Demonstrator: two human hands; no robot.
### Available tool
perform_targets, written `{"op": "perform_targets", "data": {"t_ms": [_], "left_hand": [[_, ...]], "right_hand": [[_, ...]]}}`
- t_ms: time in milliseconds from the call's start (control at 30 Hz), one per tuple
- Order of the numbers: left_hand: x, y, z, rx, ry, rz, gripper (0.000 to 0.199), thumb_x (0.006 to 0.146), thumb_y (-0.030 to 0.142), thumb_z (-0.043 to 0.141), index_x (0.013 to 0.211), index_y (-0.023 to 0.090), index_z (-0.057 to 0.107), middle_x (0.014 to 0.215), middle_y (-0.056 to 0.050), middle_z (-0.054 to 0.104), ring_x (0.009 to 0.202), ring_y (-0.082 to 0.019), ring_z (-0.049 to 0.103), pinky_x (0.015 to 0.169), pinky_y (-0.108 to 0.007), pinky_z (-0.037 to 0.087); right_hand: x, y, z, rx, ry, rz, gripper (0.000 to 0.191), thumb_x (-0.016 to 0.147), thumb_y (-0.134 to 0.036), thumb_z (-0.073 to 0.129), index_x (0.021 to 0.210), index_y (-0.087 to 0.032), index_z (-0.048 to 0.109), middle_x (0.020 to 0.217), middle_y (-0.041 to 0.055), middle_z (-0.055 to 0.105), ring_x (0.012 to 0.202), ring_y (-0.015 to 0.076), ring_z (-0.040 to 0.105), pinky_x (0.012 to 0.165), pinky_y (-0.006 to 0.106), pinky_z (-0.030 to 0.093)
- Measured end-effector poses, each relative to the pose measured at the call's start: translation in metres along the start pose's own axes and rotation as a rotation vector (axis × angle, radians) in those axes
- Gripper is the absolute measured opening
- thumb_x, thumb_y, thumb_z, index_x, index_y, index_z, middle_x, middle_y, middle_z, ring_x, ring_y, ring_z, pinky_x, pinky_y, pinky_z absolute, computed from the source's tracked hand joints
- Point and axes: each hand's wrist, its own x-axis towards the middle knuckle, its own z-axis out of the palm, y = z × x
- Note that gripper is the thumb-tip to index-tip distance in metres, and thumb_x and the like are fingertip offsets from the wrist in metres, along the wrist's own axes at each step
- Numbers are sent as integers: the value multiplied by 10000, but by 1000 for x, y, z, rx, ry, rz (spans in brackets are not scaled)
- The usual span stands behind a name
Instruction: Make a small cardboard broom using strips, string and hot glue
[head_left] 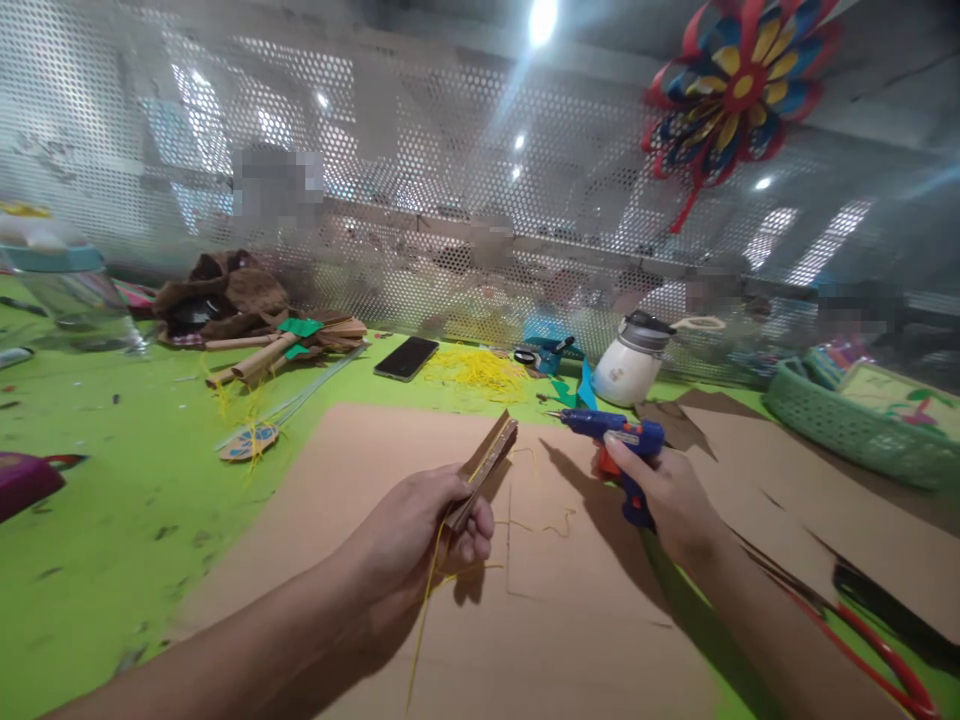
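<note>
My left hand (439, 530) is closed around a folded brown cardboard strip (491, 462), which points up and to the right. Yellow string (421, 640) hangs from the strip below my fingers. In my right hand (667, 500) is a blue glue gun (630, 432) with a red trigger, its nozzle aimed left, a short gap to the right of the strip. Both hands are over a large brown cardboard sheet (360, 470), on which loose bits of yellow string and thin drawn lines show.
Behind the sheet lie a phone (406, 358), shredded yellow strands (480, 372) and a white jar (634, 360). Rolled cardboard pieces (262, 362) are at the left. Red-handled scissors (885, 650) lie near my right forearm, a green basket (847, 425) beyond.
</note>
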Motion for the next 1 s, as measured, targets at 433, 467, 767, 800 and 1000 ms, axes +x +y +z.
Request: {"op": "perform_targets", "data": {"t_ms": [433, 467, 767, 800, 1000], "left_hand": [[-1, -2, -4, -91, -59, -12, 309, 779, 278, 471, 515, 140, 554, 419, -8, 454, 372, -91, 383, 394, -215, 285], [-1, -1, -5, -108, -64, -17, 316, 777, 283, 469, 507, 141, 551, 416, -8, 448, 369, -91, 377, 390, -215, 278], [-3, 6, -10, -42, -64, 9, 316, 743, 275, 476, 449, 164, 505, 367, 18, 372, 349, -85, 329, 384, -213, 230], [-2, 6, -10, -32, -73, -8, 317, 735, 284, 476, 441, 166, 489, 361, 23, 356, 344, -81, 312, 383, -211, 217], [0, 1, -14, 47, -185, -32, 179, 669, 283, 489, 554, 154, 535, 429, 20, 434, 347, -69, 266, 367, -210, 165]], "right_hand": [[46, 26, 13, -549, -136, -335, 226, 660, -242, 744, 874, -193, 692, 946, 102, 657, 984, 296, 565, 908, 442, 445], [46, 25, 10, -553, -162, -343, 253, 642, -206, 746, 888, -190, 694, 960, 101, 659, 979, 292, 571, 905, 444, 452], [9, -28, 3, -352, -202, -345, 244, 853, -217, 535, 1059, -162, 653, 1169, 123, 625, 1050, 216, 626, 869, 377, 555], [5, -37, 4, -298, -200, -338, 246, 870, -239, 524, 1072, -160, 642, 1168, 121, 623, 1032, 204, 633, 864, 364, 563], [-13, -65, 8, -250, -377, -523, 538, 813, -196, 655, 1323, -246, 491, 1370, 106, 506, 1260, 251, 475, 1078, 503, 381]]}}
